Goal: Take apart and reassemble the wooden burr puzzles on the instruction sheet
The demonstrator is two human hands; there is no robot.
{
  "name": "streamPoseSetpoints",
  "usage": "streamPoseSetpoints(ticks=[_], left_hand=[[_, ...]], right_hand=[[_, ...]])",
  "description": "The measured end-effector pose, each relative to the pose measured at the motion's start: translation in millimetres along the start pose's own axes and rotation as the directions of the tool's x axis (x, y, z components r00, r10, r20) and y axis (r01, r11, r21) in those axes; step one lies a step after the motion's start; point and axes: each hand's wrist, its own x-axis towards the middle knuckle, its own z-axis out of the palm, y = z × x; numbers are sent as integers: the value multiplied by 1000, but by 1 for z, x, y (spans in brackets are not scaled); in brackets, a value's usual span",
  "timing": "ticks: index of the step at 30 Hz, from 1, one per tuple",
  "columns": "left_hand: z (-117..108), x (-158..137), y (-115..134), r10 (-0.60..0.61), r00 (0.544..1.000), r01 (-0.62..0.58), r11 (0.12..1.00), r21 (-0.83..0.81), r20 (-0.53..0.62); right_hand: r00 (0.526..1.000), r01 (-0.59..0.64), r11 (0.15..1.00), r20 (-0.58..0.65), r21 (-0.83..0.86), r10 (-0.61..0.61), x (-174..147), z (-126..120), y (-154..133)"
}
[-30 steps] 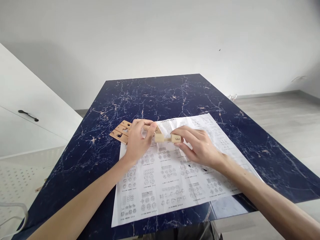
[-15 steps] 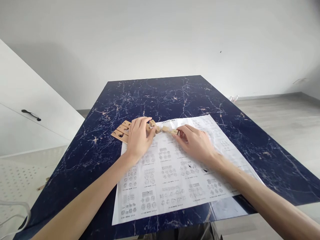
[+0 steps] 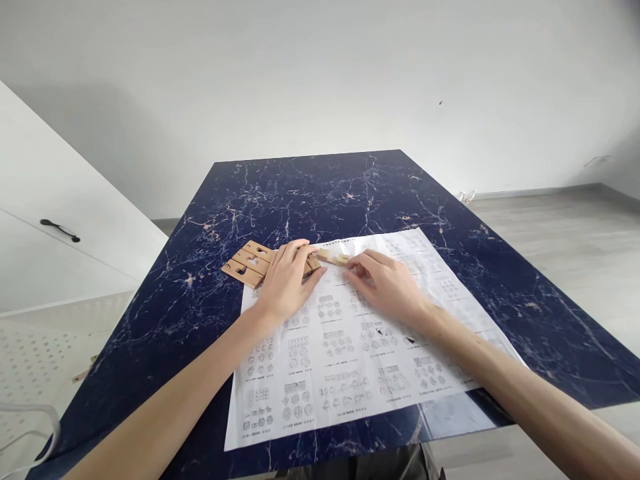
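My left hand [image 3: 287, 273] is curved over several wooden puzzle pieces [image 3: 313, 264], its thumb on the near side and fingers on the far side. The palm and fingers hide part of them. Left of that hand, three flat wooden pieces [image 3: 245, 262] lie side by side, with cutouts and the numbers 1, 2 and 3. My right hand [image 3: 385, 279] has its fingers and thumb closed at the right end of a notched wooden puzzle piece [image 3: 333, 258], which also bears a number. That piece's left end lies close to the left hand's fingertips.
A large printed instruction sheet [image 3: 345, 373] with small diagrams lies under both hands on a dark blue marble-patterned table [image 3: 310, 193]. A white cabinet [image 3: 60, 180] stands to the left. A white cable [image 3: 50, 427] hangs at the lower left.
The pieces under my left hand have been drawn together into a neater group. My right hand has shifted slightly left with its notched piece, nearer the left hand.
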Motion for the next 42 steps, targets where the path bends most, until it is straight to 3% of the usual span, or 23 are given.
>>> streamPoseSetpoints(ticks=[5,11,15,23,36,42], left_hand=[[-1,-1,1,15,1000,-16,999,-40,-19],[-3,-2,5,42,998,-41,999,-8,46],[-3,-2,5,65,995,-66,998,16,69],[0,-1,0,66,998,-65,998,-22,12],[-1,-2,8,-13,993,36,979,203,-115],[-1,-2,8,-21,992,44,982,182,-128]], right_hand=[[970,210,969,92,132,-223,-2,-1,-3],[974,221,960,14,171,-227,-2,-3,-2],[949,283,944,95,169,-302,-2,-2,-1],[954,272,949,87,157,-288,-2,-1,0],[960,237,960,116,149,-255,-3,-6,-3],[958,246,957,114,152,-264,-2,-8,-4]])
